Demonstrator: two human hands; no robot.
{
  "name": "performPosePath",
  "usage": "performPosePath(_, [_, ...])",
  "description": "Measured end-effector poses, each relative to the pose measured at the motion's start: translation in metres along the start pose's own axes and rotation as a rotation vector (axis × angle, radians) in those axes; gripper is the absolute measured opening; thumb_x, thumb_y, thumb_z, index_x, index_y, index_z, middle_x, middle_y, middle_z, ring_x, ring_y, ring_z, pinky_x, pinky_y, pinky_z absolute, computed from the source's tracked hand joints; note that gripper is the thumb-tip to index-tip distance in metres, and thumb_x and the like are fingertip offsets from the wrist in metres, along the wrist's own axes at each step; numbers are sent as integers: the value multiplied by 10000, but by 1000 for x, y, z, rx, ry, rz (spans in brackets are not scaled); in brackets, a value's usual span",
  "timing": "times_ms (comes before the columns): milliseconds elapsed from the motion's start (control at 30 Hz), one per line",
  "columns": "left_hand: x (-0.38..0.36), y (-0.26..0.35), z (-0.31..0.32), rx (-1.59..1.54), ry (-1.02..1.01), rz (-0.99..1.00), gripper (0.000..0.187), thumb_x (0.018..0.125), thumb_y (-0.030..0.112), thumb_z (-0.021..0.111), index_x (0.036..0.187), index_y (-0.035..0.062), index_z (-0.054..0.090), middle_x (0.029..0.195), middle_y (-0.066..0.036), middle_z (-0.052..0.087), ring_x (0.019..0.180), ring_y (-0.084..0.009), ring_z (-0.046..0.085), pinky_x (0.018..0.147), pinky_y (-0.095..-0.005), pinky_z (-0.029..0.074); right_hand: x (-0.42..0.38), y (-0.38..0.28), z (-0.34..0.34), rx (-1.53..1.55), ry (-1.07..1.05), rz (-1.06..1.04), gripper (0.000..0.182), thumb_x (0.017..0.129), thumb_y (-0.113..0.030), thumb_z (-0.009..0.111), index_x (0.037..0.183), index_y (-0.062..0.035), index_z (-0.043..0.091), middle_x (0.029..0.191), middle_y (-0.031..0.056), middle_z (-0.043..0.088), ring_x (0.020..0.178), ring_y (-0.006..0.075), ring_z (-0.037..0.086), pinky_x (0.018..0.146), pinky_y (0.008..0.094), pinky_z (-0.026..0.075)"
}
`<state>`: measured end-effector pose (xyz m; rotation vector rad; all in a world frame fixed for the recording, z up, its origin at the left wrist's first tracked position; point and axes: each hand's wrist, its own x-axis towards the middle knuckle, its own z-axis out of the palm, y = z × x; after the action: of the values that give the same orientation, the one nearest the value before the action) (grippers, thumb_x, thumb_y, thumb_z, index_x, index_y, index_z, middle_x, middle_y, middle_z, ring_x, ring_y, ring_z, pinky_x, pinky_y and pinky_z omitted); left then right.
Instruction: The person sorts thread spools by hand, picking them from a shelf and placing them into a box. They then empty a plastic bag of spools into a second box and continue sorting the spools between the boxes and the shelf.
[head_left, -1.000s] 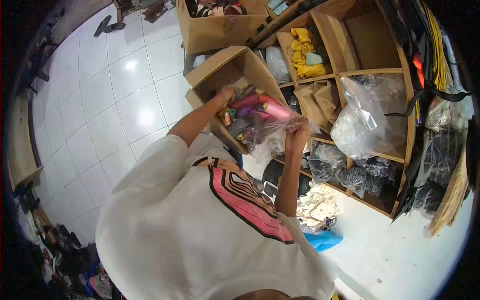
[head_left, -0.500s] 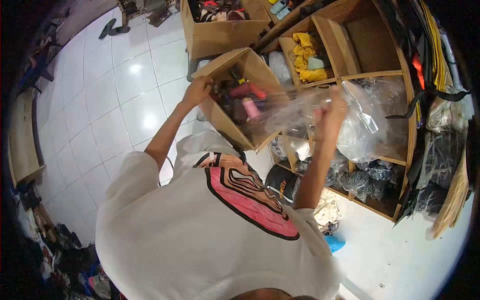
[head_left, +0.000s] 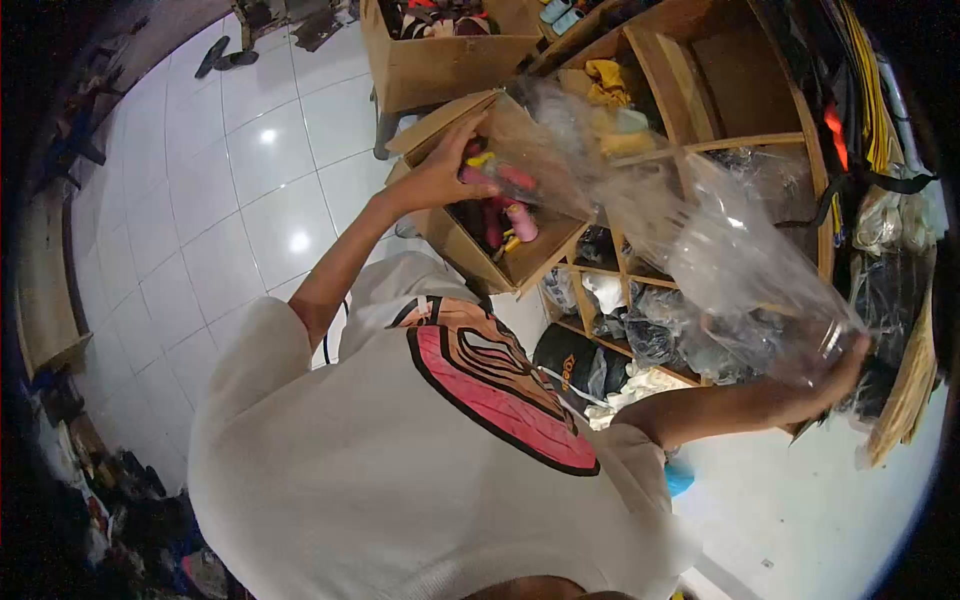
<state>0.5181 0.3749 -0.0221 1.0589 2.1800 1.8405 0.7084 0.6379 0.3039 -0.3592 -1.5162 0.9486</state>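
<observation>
A clear plastic bag (head_left: 740, 240) stretches across the shelf front, its near end gripped in my right hand (head_left: 825, 375) out to the right. The bag's far end blurs over the cardboard box (head_left: 455, 245). My left hand (head_left: 445, 178) is at the box's left side, fingers and thumb spread apart over the opening. Inside the box lie a pink thread spool (head_left: 521, 222), other red and pink items and something yellow. Part of the box's inside is hidden by my left hand and the plastic.
A wooden shelf unit (head_left: 735, 143) with compartments holds yellow cloth (head_left: 607, 82) and several plastic-wrapped dark bundles. Behind stands a larger cardboard box (head_left: 440, 75) of scraps. Slippers (head_left: 238, 60) lie on the tiled floor (head_left: 270, 190). Long rolled materials hang at right.
My right hand has swung right and toward me, drawing the plastic bag out long. My left hand has moved from the box's edge over its opening, fingers spreading. The box has shifted slightly.
</observation>
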Motion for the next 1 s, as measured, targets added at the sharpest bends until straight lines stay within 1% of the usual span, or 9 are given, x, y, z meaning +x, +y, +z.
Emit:
performPosePath(133, [49,106,-7,-203,-178,301,1331,569,548,852,1517,98,33,1564,-170,108,1448,-314,143,1140,-479,231,-54,11,7,-594,-810,50,342,949,-237,590,721,17,570,805,26,564,739,86,463,617,252,364])
performPosePath(233, [71,165,25,-98,-333,706,1149,577,519,857,1466,79,277,1497,-203,289,1380,-313,314,1100,-430,314,-72,-1,33,-213,-1280,-167,132,870,-58,583,770,8,636,777,132,626,758,257,610,684,349,465])
performPosePath(267, [72,171,38,-137,-460,595,1071,598,495,847,1431,71,323,1444,-204,346,1328,-310,363,1072,-423,340,-71,-5,35,-103,-1359,-214,126,863,-67,597,770,8,637,803,137,634,786,265,618,699,354,473])
performPosePath(400, [62,152,106,-255,-911,213,728,695,380,792,1270,37,506,1186,-197,568,1077,-293,553,933,-397,443,-61,-30,1,77,-957,-117,368,909,-254,579,635,-17,510,807,171,606,723,244,581,581,344,449])
performPosePath(467, [51,145,129,-411,-1053,230,469,770,279,724,1134,12,597,943,-170,671,843,-272,629,802,-391,493,-50,-30,-29,138,-685,-94,312,936,-285,497,785,-16,550,912,168,613,872,257,568,737,391,427])
performPosePath(633, [49,156,116,-279,-1194,136,489,812,242,662,1239,24,565,1043,-187,670,915,-266,646,833,-380,494,-28,-44,-81,255,155,-160,437,974,-381,361,1013,-10,589,1071,183,606,1133,309,546,1015,500,415])
performPosePath(833, [72,144,92,113,-806,253,395,749,152,655,1117,20,593,967,-187,657,922,-344,640,826,-425,492,-28,-3,-146,-447,399,-59,337,948,-235,554,1066,77,599,1167,178,578,1154,298,532,981,415,430])
performPosePath(900, [81,142,87,421,-606,399,363,741,125,644,1089,30,599,949,-173,649,929,-347,638,823,-449,488,-38,47,-181,-1225,267,-64,399,897,-215,662,1159,69,563,1209,188,557,1180,303,507,987,411,403])
performPosePath(1000, [82,134,99,596,-543,612,373,720,95,641,1088,44,606,997,-152,642,940,-336,638,800,-440,496,-81,76,-125,-1012,-152,-82,622,825,-199,728,1339,7,445,1356,195,466,1283,350,404,1088,446,296])
